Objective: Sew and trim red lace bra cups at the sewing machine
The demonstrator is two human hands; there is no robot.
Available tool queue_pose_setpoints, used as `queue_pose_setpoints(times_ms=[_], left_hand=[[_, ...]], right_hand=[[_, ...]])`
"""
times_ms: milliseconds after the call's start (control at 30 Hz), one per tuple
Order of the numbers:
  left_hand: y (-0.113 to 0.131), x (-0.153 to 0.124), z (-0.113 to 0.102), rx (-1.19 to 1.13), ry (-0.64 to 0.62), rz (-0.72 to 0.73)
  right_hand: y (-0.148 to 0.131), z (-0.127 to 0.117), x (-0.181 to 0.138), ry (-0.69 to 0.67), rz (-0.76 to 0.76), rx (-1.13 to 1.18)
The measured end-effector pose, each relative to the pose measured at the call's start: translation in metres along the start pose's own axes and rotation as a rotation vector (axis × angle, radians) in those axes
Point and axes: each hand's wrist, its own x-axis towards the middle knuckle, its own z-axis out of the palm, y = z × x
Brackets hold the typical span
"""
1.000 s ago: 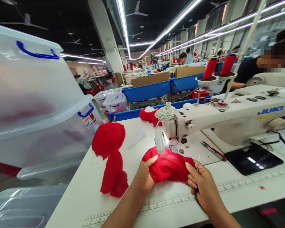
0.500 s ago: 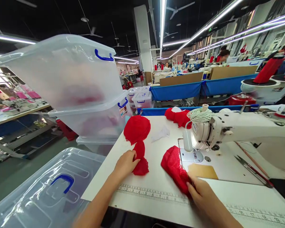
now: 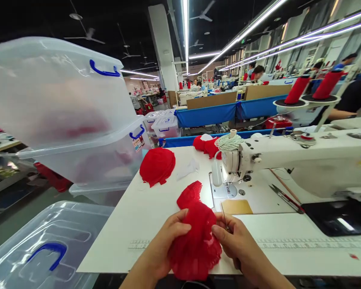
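Head view: In a busy sewing hall, two bare hands hold a red fabric piece (image 3: 195,241) above the front of a white worktable (image 3: 123,224). The left hand (image 3: 164,245) pinches the near-left side, thumb on top, its other fingers largely hidden by the cloth. The right hand (image 3: 240,243) pinches the opposite, lacy edge between thumb and forefinger; a slim metal tool (image 3: 224,214) juts up from among its fingers, its kind unclear. Just beyond the fingertips lies a second red section (image 3: 191,194); whether it is joined cannot be told. Farther out, left of the fingers, sits a red fabric stack (image 3: 157,165); beyond the right fingers, a tan card (image 3: 237,207) and a white sewing machine (image 3: 270,154). The step in hand appears to be handling and arranging the edge by hand. The next move would call for a light, even pinch, with the tool's point clear of the lace.
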Motion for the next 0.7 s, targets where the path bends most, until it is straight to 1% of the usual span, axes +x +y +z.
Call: queue_pose_setpoints(times_ms=[67, 133, 200, 267, 333, 433, 500, 600, 667, 700], left_hand=[[-0.011, 0.013, 0.012, 0.128, -0.062, -0.022], [-0.016, 0.025, 0.019, 0.228, -0.082, -0.047], [-0.018, 0.035, 0.019, 0.296, -0.122, -0.143], [-0.019, 0.044, 0.017, 0.35, -0.205, -0.249], [-0.02, 0.051, 0.013, 0.373, -0.298, -0.295], [-0.022, 0.057, 0.011, 0.295, -0.416, -0.3], [-0.026, 0.058, 0.013, 0.208, -0.45, -0.289], [-0.033, 0.055, 0.018, 0.146, -0.445, -0.286], [-0.035, 0.049, 0.021, 0.196, -0.392, -0.273], [-0.036, 0.047, 0.022, 0.272, -0.354, -0.242]], right_hand=[[-0.003, -0.008, -0.005, 0.117, -0.011, 0.101], [-0.006, -0.021, -0.008, 0.264, -0.078, 0.195], [-0.008, -0.036, -0.011, 0.377, -0.114, 0.273], [-0.01, -0.048, -0.014, 0.433, -0.095, 0.322], [-0.011, -0.057, -0.017, 0.413, -0.047, 0.364], [-0.013, -0.063, -0.021, 0.279, 0.078, 0.389], [-0.015, -0.063, -0.023, 0.186, 0.14, 0.342], [-0.018, -0.06, -0.022, 0.077, 0.173, 0.186], [-0.021, -0.059, -0.021, 0.048, 0.159, 0.064], [-0.022, -0.059, -0.02, 0.056, 0.149, -0.009]])
